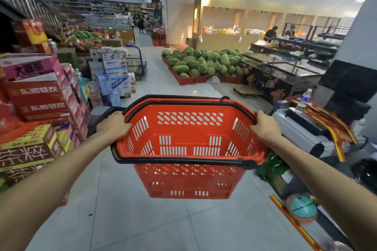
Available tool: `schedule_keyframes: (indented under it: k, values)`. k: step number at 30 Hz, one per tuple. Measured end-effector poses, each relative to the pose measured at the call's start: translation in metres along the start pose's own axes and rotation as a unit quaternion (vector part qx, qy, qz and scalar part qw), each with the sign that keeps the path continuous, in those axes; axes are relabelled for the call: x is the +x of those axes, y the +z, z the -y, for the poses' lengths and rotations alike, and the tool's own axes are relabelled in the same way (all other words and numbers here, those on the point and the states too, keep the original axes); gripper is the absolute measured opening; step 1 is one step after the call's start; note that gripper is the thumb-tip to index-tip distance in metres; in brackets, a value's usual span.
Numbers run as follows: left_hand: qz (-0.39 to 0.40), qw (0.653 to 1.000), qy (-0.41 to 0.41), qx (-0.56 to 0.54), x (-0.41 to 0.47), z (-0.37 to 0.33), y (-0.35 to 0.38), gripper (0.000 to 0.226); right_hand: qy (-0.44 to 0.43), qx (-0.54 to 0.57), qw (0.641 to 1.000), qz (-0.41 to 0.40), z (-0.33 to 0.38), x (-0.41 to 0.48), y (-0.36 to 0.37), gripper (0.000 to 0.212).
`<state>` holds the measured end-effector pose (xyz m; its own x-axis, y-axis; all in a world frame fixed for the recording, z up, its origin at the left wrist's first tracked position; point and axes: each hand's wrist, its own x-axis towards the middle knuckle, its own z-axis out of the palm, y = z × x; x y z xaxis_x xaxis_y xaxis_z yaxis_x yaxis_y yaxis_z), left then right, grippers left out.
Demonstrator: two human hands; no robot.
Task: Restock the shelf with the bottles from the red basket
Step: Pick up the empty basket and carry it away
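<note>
The red basket (189, 131) was held in the air above the tiled floor (142, 216), at the middle of the view, with its black handles folded down along the rim. The left hand (113, 126) was curled over the rim's left end, and the right hand (265, 126) was wrapped round its right end. Stacked cartons (38, 98) were seen at left, watermelons (204, 63) ahead, and a water bottle (305, 98) on the worktop (293, 128) at right.
</note>
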<state>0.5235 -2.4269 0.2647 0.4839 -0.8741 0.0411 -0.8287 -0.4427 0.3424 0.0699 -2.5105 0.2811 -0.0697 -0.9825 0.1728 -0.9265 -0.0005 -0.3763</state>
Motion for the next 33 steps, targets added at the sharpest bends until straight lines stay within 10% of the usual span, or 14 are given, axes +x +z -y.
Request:
schedule_keyframes:
  k: [16, 33]
  values:
    - [-0.023, 0.996, -0.075, 0.049, 0.429, -0.121, 0.113, 0.05, -0.062, -0.029, 0.997, 0.026, 0.078, 0.47, 0.161, 0.034]
    - [0.024, 0.996, -0.072, 0.041, 0.903, -0.095, 0.181, 0.057, -0.063, 0.005, 0.997, 0.033, 0.271, 0.891, 0.395, 0.031]
